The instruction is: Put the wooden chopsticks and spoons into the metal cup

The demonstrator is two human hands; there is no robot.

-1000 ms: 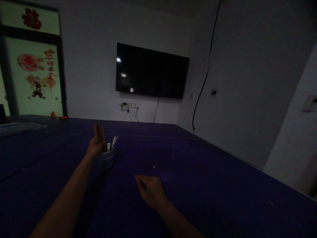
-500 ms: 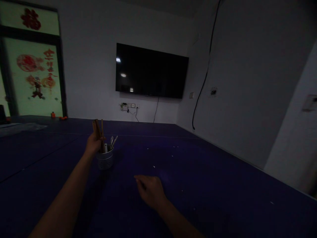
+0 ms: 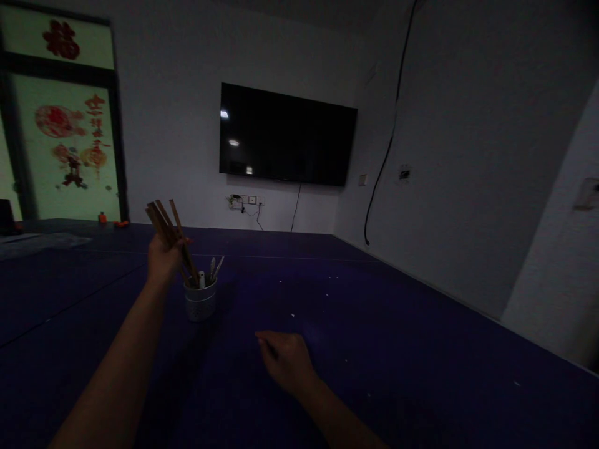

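My left hand (image 3: 163, 259) is closed around a bundle of wooden chopsticks (image 3: 163, 219). Their tops lean to the left, and their lower ends are still inside a pale, patterned utensil holder (image 3: 200, 304). A white handle (image 3: 201, 279) and shiny metal utensils (image 3: 216, 268) stand in the same holder, tilted to the right. Resting on the dark blue tabletop (image 3: 243, 386), my right hand (image 3: 285, 362) has its fingers curled, thumb and forefinger nearly together. Nothing shows in it, though the inner side of the fingers is hidden.
Small white scraps (image 3: 292, 315) are scattered over the table to the right of the holder. Clear plastic sheeting (image 3: 44, 243) and small orange items (image 3: 102, 217) lie at the far left. A black cable (image 3: 386, 153) hangs down the right wall; a television (image 3: 287, 137) is mounted behind.
My left hand has risen and moved left, drawing the chopsticks higher out of the holder and tilting them leftward. The holder and my right hand have stayed in place.
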